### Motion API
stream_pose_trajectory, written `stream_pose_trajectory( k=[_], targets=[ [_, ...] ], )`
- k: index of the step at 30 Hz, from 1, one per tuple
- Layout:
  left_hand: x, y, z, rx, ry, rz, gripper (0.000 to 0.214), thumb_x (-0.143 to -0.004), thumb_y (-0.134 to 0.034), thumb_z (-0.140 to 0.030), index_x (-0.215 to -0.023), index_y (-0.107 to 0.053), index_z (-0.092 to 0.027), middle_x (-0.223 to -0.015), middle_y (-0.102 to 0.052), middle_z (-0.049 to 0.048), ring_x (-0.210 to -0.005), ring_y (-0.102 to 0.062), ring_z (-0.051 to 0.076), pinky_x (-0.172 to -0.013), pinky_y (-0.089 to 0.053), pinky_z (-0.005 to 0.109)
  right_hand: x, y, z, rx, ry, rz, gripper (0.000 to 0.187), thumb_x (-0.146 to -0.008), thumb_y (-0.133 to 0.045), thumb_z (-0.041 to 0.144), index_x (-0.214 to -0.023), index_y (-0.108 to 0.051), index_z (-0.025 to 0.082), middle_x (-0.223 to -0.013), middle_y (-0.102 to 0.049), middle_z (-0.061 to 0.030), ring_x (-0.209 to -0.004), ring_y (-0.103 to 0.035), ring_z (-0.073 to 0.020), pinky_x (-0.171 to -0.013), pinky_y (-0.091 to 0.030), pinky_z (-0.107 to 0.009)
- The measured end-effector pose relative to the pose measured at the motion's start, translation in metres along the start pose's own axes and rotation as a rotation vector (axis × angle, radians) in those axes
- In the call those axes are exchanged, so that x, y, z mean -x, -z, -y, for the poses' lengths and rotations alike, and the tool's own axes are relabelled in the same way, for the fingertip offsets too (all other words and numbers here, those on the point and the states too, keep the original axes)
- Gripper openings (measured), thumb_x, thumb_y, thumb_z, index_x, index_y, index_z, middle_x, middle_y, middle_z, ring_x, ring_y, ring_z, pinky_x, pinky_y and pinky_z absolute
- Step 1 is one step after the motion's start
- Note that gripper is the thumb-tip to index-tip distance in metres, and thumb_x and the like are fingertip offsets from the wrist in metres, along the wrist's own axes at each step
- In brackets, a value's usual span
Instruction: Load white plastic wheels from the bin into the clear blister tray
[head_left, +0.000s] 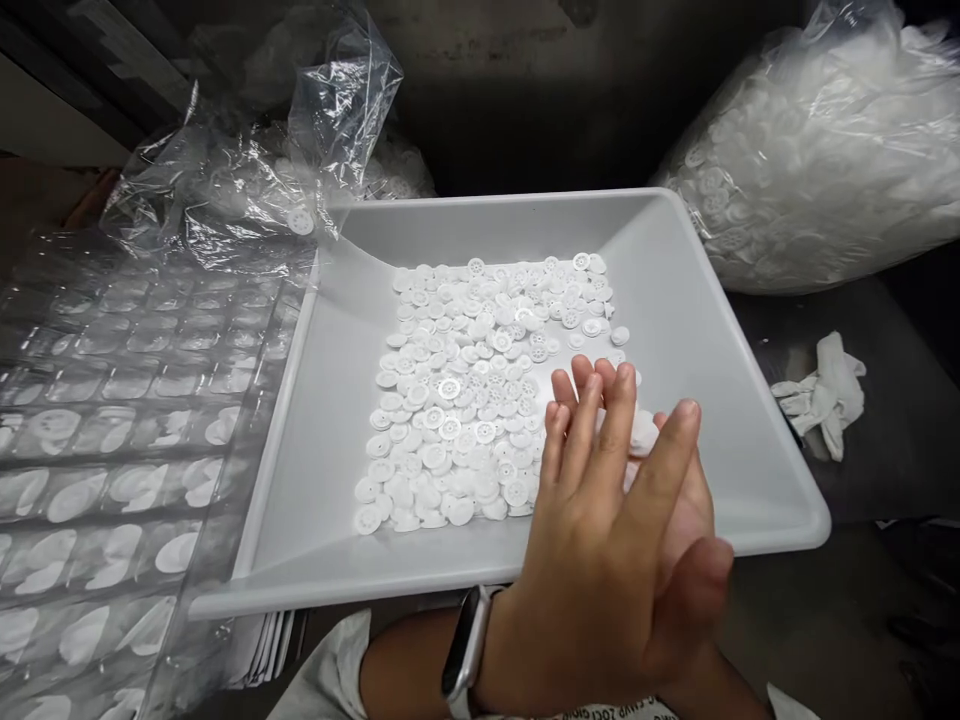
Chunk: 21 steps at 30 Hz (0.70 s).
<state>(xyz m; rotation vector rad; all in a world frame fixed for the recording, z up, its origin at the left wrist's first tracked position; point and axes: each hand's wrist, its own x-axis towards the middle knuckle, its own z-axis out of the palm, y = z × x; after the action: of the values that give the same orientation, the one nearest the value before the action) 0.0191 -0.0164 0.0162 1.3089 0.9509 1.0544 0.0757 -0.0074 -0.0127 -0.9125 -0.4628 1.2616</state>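
White buttons [450, 400] are spread in a grey tray [660, 240]; the left grip [600, 530] is held open, empty; the right grip's [686, 510] state cannot be told.

View: worn on the person's head, above the white plastic tray [510, 197].
Facing: forward and down, looking into the tray at a slant.
Nearness: close; the tray fills the middle of the frame, with the wearer's hand [600, 540] crossing its near rim at the bottom.
Edges: a clear plastic bag [810, 160] just beyond the tray's far right corner.
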Motion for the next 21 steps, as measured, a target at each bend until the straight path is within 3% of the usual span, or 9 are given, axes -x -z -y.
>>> stream_pose_trajectory(
  k=[3, 5, 8, 12, 16, 21],
  targets=[
    [0.000, -0.001, 0.006, 0.134, -0.190, -0.214, 0.050, -0.093, -0.042, -0.028, -0.141, -0.040, -0.043, -0.155, -0.032, -0.0100, -0.147, -0.020, 0.022, -0.121, -0.018, 0.046, -0.008, 0.000, 0.007, -0.362, -0.221, 0.033, 0.048, -0.096, -0.027, 0.048, -0.119, -0.065, 0.029, -0.129, -0.061, -0.0002, -0.128, -0.052, -0.0192, -0.114, -0.035, -0.045],
    [-0.002, 0.001, 0.010, 0.383, -0.189, -0.345, 0.049, -0.091, -0.044, -0.022, -0.136, -0.046, -0.041, -0.152, -0.039, -0.0085, -0.145, -0.026, 0.018, -0.119, -0.026, 0.037, -0.011, 0.000, 0.012, -0.500, -0.248, 0.047, 0.047, -0.096, -0.028, 0.046, -0.120, -0.064, 0.027, -0.131, -0.060, 0.0010, -0.128, -0.052, -0.0169, -0.113, -0.037, -0.039],
    [-0.008, 0.003, 0.014, 0.696, 0.033, -0.394, 0.045, -0.087, -0.049, -0.020, -0.129, -0.054, -0.036, -0.145, -0.049, -0.0054, -0.141, -0.034, 0.016, -0.116, -0.031, 0.030, -0.012, -0.003, 0.014, -0.587, -0.222, 0.087, 0.048, -0.095, -0.030, 0.047, -0.121, -0.063, 0.025, -0.132, -0.060, 0.0011, -0.127, -0.052, -0.0165, -0.111, -0.039, -0.034],
    [-0.013, 0.003, 0.014, 0.917, 0.397, -0.416, 0.042, -0.088, -0.048, -0.029, -0.129, -0.055, -0.031, -0.141, -0.055, -0.0006, -0.136, -0.042, 0.020, -0.114, -0.036, 0.037, -0.009, -0.005, 0.014, -0.588, -0.259, 0.042, 0.041, -0.093, -0.035, 0.044, -0.100, -0.070, 0.023, -0.131, -0.060, 0.0005, -0.128, -0.051, -0.0211, -0.115, -0.033, -0.040],
    [-0.017, 0.002, 0.010, 1.018, 0.481, -0.419, 0.039, -0.087, -0.047, -0.032, -0.125, -0.057, -0.028, -0.136, -0.058, 0.0009, -0.132, -0.048, 0.022, -0.113, -0.037, 0.040, -0.007, -0.006, 0.015, -0.489, -0.228, 0.023, 0.036, -0.091, -0.038, 0.039, -0.085, -0.068, 0.020, -0.123, -0.065, -0.0049, -0.126, -0.053, -0.0229, -0.115, -0.032, -0.041],
    [-0.022, 0.001, 0.007, 1.079, 0.567, -0.369, 0.030, -0.090, -0.043, -0.031, -0.114, -0.060, -0.024, -0.113, -0.066, 0.0034, -0.119, -0.057, 0.020, -0.106, -0.042, 0.036, -0.005, -0.006, 0.013, -0.275, -0.134, 0.057, 0.036, -0.094, -0.034, 0.040, -0.099, -0.065, 0.021, -0.124, -0.064, -0.0068, -0.129, -0.050, -0.0221, -0.115, -0.031, -0.041]
  ],
)
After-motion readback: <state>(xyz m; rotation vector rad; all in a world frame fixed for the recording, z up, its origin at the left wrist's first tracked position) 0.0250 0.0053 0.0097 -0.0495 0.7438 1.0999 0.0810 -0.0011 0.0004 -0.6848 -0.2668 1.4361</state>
